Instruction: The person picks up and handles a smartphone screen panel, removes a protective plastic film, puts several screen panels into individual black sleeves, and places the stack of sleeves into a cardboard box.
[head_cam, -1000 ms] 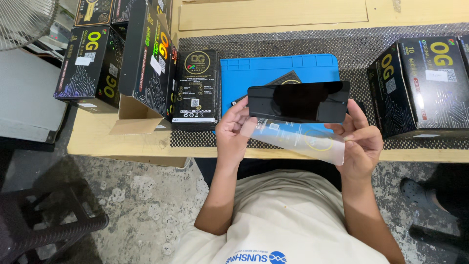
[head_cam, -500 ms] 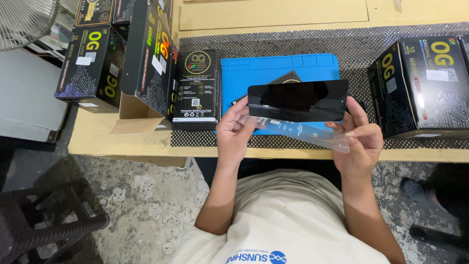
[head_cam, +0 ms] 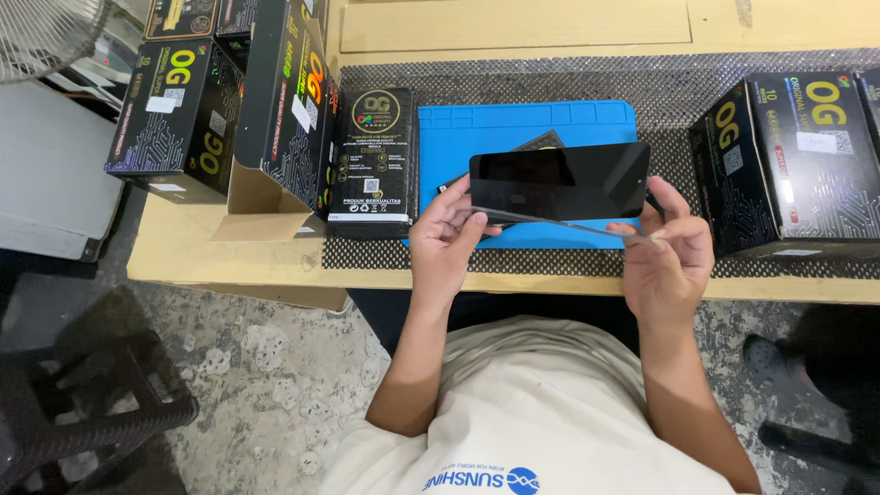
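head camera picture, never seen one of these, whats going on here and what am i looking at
This picture comes from a camera worn on a person's head, looking down at their own two bare hands and lap. No machine is involved. The left hand and right hand together hold a flat black phone screen level above a wooden table. A thin clear film shows just under the screen, pinched by the right hand. On the table lie a dark mesh mat, a blue work mat and several black boxes with yellow print, some left, some right. One tall black box stands beside the blue mat.
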